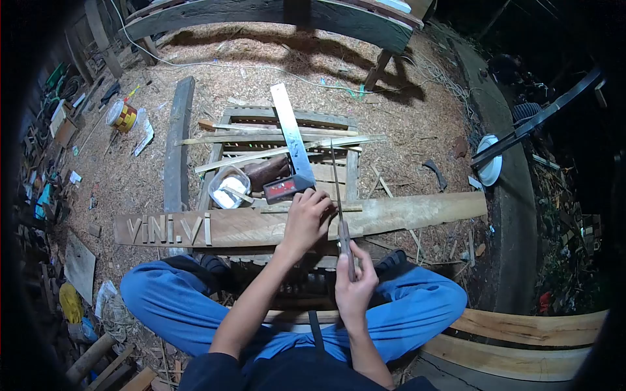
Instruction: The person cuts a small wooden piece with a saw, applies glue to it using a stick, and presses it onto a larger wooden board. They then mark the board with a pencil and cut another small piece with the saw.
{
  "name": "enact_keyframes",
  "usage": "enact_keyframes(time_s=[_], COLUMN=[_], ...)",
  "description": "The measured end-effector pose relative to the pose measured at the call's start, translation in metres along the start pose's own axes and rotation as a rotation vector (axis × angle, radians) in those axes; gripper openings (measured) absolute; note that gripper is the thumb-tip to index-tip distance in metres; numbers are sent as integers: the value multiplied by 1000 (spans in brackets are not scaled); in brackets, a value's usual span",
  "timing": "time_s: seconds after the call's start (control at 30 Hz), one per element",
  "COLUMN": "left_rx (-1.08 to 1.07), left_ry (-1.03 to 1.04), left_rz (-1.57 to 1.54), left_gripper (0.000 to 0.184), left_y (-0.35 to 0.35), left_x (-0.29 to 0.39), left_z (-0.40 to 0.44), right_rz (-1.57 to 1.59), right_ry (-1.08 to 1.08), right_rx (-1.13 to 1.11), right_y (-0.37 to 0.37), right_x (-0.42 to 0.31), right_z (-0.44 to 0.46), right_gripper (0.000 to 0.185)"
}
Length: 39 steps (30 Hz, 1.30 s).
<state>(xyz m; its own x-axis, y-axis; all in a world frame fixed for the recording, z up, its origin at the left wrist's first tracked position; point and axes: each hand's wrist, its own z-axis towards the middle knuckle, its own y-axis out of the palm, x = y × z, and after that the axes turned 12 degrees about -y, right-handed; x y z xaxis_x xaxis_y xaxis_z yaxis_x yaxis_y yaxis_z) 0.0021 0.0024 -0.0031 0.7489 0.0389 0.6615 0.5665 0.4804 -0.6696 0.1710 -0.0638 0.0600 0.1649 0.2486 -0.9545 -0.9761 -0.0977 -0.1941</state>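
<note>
My right hand (357, 277) is wrapped round the wooden handle of a handsaw (336, 176). Its long thin blade is seen nearly edge-on, pointing away from me and crossing a thin wooden strip (352, 208). My left hand (306, 218) presses that strip down on a long plank (417, 212), fingers curled over it. At the plank's left end, raised wooden letters (169, 229) read "ViNi.Vi". Just beyond my left hand lies a carpenter's square (291, 130) with a dark and red stock. Left of it stands a plastic tub (215, 190) of white paste, a stick in it.
Under the plank is a slatted wooden frame (353, 176) with loose strips (248, 157) and a brown wood block (267, 171). A grey beam (179, 130) lies left. Further out are a yellow-red bucket (122, 115), a bench (261, 23) and a cable (195, 64) over wood shavings.
</note>
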Motion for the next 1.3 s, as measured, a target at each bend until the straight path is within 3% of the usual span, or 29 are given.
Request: enact_keyframes(time_s=[0.17,0.23,0.5,0.67,0.83,1.3], left_rx=[24,47,47,33,21,41], left_ry=[23,33,8,-3,5,21], left_rz=[-53,-48,-49,-53,-43,-57], left_gripper=[15,15,15,15,15,17], left_y=[2,0,1,-1,1,-2], left_x=[2,1,3,5,3,3], left_z=[1,1,0,0,-1,0], right_rz=[-3,40,36,26,-6,42], right_ry=[-116,-8,-35,65,-35,34], right_rx=[51,8,32,-25,10,-30], right_y=[2,6,1,-10,-2,-12], right_x=[17,4,11,4,19,6], right_z=[-1,12,3,2,3,-3], right_gripper=[33,31,31,33,32,34])
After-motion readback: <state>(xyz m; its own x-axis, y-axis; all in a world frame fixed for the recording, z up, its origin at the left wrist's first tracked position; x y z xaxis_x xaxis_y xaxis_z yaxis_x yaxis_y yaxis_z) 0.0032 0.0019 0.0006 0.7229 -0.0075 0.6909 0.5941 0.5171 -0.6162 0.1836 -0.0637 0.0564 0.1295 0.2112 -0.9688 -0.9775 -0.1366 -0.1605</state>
